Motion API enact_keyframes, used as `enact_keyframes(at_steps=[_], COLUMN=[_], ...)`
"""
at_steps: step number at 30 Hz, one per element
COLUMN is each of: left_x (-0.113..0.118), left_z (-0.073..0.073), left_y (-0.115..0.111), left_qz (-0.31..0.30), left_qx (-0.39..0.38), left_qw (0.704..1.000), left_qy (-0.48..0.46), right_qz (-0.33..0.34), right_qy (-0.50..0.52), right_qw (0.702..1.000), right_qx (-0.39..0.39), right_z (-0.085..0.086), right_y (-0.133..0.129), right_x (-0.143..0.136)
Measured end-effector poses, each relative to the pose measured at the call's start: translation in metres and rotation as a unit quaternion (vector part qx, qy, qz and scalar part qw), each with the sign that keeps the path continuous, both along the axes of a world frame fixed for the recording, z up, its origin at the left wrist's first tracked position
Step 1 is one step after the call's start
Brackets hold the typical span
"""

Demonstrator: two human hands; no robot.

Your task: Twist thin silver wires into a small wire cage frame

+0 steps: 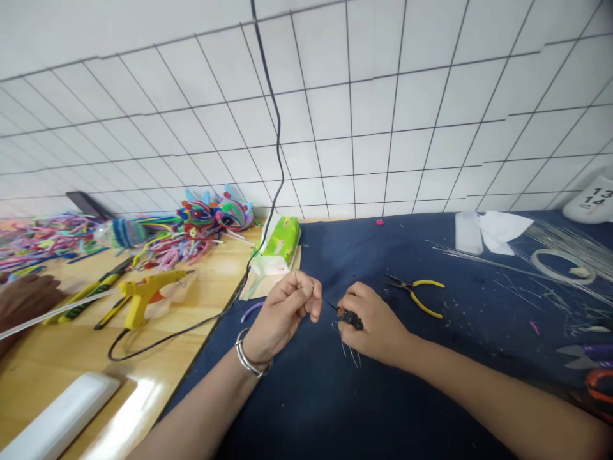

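Observation:
My right hand [376, 322] is closed around a small dark, bumpy object [352, 319] with a thin dark tip pointing left and several fine wires [352, 353] hanging below it. To its left, my left hand [294, 297], with a silver bangle at the wrist, has thumb and forefinger pinched together; whatever is between them is too small to make out. A narrow gap separates the two hands. Yellow-handled pliers [416, 294] lie with jaws apart on the dark blue cloth [306, 396], right of my right hand. Behind my left hand lies a green tissue pack [282, 239].
A yellow glue gun [143, 297] with a trailing black cord lies on the wooden table at left, near cutters [100, 287], colourful pipe cleaners [43, 239] and another person's hand [29, 297]. Loose wires [565, 246], white paper pieces [498, 231] and purple-handled scissors [584, 356] lie at right.

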State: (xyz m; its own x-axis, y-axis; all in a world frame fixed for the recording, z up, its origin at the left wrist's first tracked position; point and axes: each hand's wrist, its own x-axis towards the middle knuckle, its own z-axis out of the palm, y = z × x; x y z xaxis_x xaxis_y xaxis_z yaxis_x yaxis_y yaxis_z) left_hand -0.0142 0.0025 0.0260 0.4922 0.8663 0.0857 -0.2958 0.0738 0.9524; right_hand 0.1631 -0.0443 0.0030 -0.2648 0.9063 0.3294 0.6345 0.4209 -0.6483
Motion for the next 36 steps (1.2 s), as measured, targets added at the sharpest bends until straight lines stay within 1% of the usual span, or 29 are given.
enact_keyframes(at_steps=[2,5,7,9,12,16,18,20,23,28,32,34,36], left_x=[0.002,0.009,0.013,0.014,0.013,0.008,0.005,0.003,-0.001,-0.005,-0.006,-0.006,-0.006], left_z=[-0.003,-0.011,-0.016,-0.019,-0.022,-0.023,-0.024,-0.024,-0.025,-0.023,-0.024,-0.027,-0.030], left_y=[-0.003,-0.008,-0.010,-0.009,-0.006,-0.002,-0.001,0.001,0.003,0.006,0.009,0.011,0.012], left_qz=[-0.007,-0.034,-0.042,-0.034,-0.018,-0.025,-0.026,-0.022,-0.015,0.006,0.051,0.080,0.101], left_qx=[0.024,0.050,0.046,0.028,-0.013,-0.064,-0.073,-0.073,-0.066,-0.042,-0.017,0.003,0.029], left_qw=[1.000,0.998,0.997,0.999,1.000,0.996,0.993,0.991,0.991,0.993,0.995,0.995,0.994], left_qy=[0.010,0.029,0.036,0.031,0.007,-0.055,-0.085,-0.107,-0.119,-0.108,-0.087,-0.056,-0.006], right_qz=[0.005,0.016,0.006,-0.013,-0.022,-0.015,-0.017,-0.035,-0.054,-0.036,-0.031,-0.039,-0.048], right_qy=[0.031,0.087,0.113,0.125,0.124,0.099,0.079,0.065,0.064,0.093,0.138,0.164,0.191], right_qw=[0.999,0.995,0.992,0.991,0.992,0.995,0.996,0.996,0.996,0.995,0.989,0.984,0.978], right_qx=[-0.016,-0.049,-0.051,-0.038,-0.025,0.009,0.031,0.043,0.042,0.007,-0.035,-0.057,-0.071], right_z=[-0.001,-0.007,-0.012,-0.017,-0.021,-0.021,-0.023,-0.024,-0.025,-0.024,-0.026,-0.027,-0.027], right_y=[0.000,0.000,0.000,0.000,-0.003,-0.008,-0.010,-0.011,-0.009,-0.005,-0.002,-0.001,0.000], right_x=[-0.001,-0.004,-0.006,-0.008,-0.012,-0.017,-0.021,-0.024,-0.026,-0.022,-0.017,-0.016,-0.014])
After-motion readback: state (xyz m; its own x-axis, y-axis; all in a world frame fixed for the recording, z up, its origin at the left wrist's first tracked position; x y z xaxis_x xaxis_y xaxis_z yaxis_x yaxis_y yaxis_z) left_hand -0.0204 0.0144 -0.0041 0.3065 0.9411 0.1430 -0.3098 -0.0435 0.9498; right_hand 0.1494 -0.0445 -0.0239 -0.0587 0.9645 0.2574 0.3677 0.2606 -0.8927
